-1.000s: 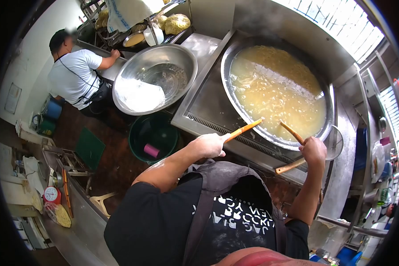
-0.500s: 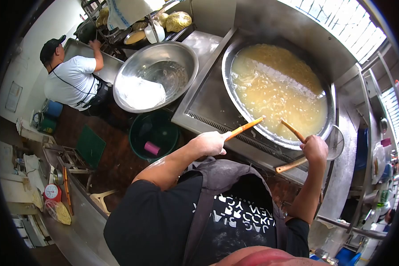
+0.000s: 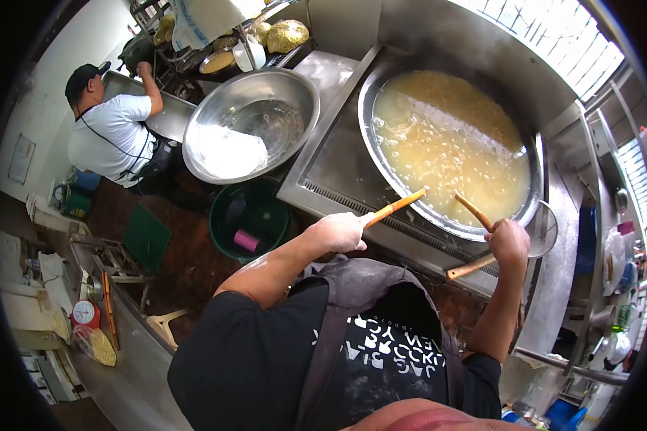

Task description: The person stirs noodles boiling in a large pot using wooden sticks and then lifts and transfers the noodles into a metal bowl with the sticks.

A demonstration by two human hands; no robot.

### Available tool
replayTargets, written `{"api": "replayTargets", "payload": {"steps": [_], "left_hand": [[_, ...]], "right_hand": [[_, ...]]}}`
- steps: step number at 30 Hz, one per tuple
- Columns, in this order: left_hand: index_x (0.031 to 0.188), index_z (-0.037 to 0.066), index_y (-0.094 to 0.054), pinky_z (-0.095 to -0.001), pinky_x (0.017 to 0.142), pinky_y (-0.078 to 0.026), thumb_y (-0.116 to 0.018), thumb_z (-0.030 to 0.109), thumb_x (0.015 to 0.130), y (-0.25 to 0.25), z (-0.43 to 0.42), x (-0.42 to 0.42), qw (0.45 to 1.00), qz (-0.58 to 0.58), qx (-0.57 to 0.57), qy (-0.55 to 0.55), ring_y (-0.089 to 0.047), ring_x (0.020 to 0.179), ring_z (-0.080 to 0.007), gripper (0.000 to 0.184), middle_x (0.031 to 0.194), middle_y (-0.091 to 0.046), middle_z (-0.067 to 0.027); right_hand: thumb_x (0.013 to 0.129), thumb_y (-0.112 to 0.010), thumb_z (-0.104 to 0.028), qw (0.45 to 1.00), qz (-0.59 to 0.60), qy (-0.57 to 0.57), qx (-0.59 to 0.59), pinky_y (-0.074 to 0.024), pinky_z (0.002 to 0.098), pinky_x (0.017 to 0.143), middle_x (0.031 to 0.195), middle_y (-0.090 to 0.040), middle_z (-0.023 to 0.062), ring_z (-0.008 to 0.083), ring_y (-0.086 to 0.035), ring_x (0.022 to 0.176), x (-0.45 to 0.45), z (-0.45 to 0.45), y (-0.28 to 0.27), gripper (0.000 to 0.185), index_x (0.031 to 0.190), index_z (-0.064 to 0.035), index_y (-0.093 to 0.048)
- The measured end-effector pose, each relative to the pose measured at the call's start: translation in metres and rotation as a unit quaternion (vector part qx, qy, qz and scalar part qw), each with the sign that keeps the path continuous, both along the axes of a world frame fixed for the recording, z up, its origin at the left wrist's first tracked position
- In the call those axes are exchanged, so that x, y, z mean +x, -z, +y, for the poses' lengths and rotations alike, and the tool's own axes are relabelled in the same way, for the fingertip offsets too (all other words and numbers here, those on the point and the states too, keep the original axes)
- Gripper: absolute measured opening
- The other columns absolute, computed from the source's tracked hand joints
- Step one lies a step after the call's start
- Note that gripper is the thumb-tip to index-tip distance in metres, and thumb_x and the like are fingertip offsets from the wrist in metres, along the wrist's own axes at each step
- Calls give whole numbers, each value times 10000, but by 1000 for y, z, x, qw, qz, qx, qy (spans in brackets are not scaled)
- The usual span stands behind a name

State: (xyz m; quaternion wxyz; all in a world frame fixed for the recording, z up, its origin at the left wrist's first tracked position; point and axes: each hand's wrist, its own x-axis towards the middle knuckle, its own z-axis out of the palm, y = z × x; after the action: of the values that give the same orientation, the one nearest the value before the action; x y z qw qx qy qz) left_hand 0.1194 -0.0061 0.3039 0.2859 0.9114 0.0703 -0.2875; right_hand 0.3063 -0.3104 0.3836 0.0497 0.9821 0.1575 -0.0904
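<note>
A wide metal pan of cloudy yellowish liquid with bubbles and noodle-like strands sits in the steel stove. My left hand is wrapped round an orange-brown wooden stick, whose tip lies over the pan's near rim. On the right, my right hand grips a second wooden stick that slants over the liquid near the same rim. Beside and below that hand is a strainer with a wooden handle; whether my fingers touch it I cannot tell.
A large steel basin with water and something white stands left of the stove, above a green tub holding a pink object. Another person stands at the far left. A red scale rests on the lower-left counter.
The other person has shifted left and raised an arm toward a dark pot. My hands and both sticks have hardly moved.
</note>
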Motion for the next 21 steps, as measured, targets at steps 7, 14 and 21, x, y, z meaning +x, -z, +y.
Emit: {"api": "replayTargets", "payload": {"steps": [7, 14, 21], "left_hand": [[1567, 151, -282, -509, 890, -522, -737, 293, 915, -1, -1, -1, 1000, 4, 9, 0, -675, 1011, -439, 807, 1034, -714, -253], [1537, 129, -320, -516, 872, -520, -739, 289, 912, 4, -1, -1, 1000, -7, -3, 3, -675, 989, -449, 769, 1010, -710, -262], [1539, 102, -325, -506, 861, -519, -740, 276, 907, 7, 4, -4, 1000, -20, -18, -2, -671, 967, -452, 776, 993, -703, -270]], "right_hand": [[808, -815, -272, 1000, -7, -6, -1, -562, 459, 824, 896, -737, 211, 365, -731, 864, 0, -4, 4, 267, 937, -39, -797], [811, -811, -268, 1000, 2, 1, -4, -560, 454, 825, 896, -736, 212, 365, -730, 873, 3, -6, 6, 264, 941, -39, -797], [812, -812, -289, 1000, 0, 2, -26, -566, 448, 815, 889, -749, 157, 330, -733, 854, 4, -1, 6, 235, 966, -112, -811]]}}
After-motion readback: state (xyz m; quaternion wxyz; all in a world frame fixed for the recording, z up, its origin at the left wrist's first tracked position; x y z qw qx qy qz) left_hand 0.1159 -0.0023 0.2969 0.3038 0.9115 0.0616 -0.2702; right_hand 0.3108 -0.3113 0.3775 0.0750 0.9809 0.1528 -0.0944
